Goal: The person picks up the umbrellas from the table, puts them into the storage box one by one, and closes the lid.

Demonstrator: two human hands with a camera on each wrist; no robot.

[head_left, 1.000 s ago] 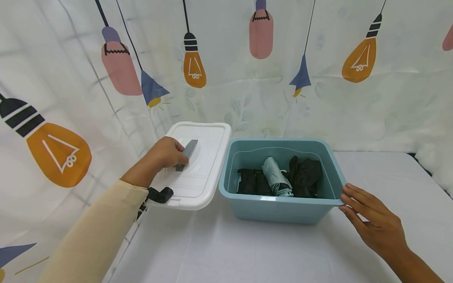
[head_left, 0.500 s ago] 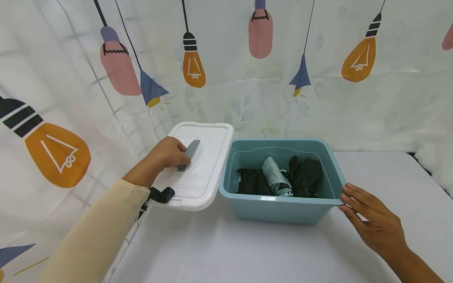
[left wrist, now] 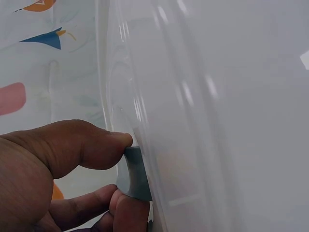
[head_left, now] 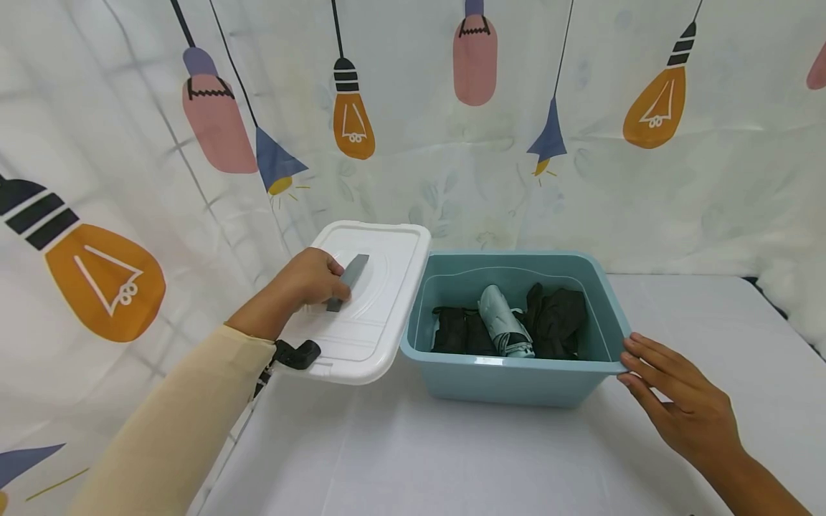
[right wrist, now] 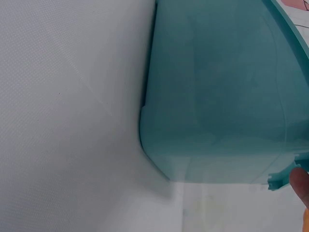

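My left hand (head_left: 310, 278) holds a white lid (head_left: 387, 287) by its grey handle (head_left: 355, 272). In the left wrist view, the thumb (left wrist: 104, 150) and fingers pinch the handle (left wrist: 139, 174), and the lid (left wrist: 251, 121) fills the right side. The lid is tilted, its right edge beside a blue-green storage bin (head_left: 503, 383). At the bin's front right corner, my right hand (head_left: 690, 401) pinches the rim, fingers above and thumb below. The right wrist view has the bin's outer wall (right wrist: 217, 96) and only a thumb tip (right wrist: 300, 183). Inside lie a rolled light-blue cloth (head_left: 500, 319) and dark folded cloths (head_left: 558, 322).
The bin stands on a table with a white cover (head_left: 387, 459). Behind and to the left hangs a white curtain (head_left: 413, 143) printed with lamps and bulbs. A black strap-like piece (head_left: 297, 355) is at the left wrist, near the lid's front edge.
My left hand has shifted the lid slightly right, so its edge now overlaps the bin's left rim a little in the head view. The right hand and the bin have stayed in place.
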